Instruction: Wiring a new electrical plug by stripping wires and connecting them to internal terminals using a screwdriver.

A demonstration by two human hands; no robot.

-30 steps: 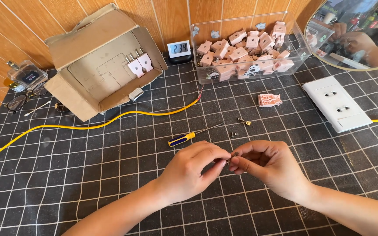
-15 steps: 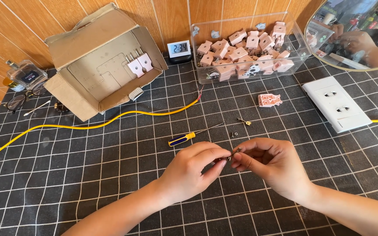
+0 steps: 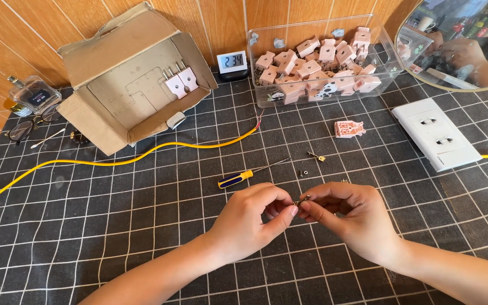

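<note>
My left hand (image 3: pixel 252 217) and my right hand (image 3: pixel 348 212) meet above the black grid mat (image 3: pixel 114 226), fingertips pinched together on a small metal part (image 3: pixel 302 200) between them. Most of that part is hidden by my fingers. Just beyond my hands lies a screwdriver (image 3: pixel 244 176) with a yellow and blue handle, its shaft pointing to the right. A small metal prong (image 3: pixel 316 156) and a tiny screw (image 3: pixel 302 172) lie loose on the mat near it. Farther back rests a pink plug half (image 3: pixel 349 129).
A clear bin (image 3: pixel 258 73) of pink plug parts stands at the back, beside a small digital clock (image 3: pixel 232 61). An open cardboard box (image 3: pixel 125 79) holding two plugs lies back left. A yellow cable (image 3: pixel 142 155) crosses the mat. A white socket plate (image 3: pixel 437 134) sits right, eyeglasses (image 3: pixel 26 127) far left.
</note>
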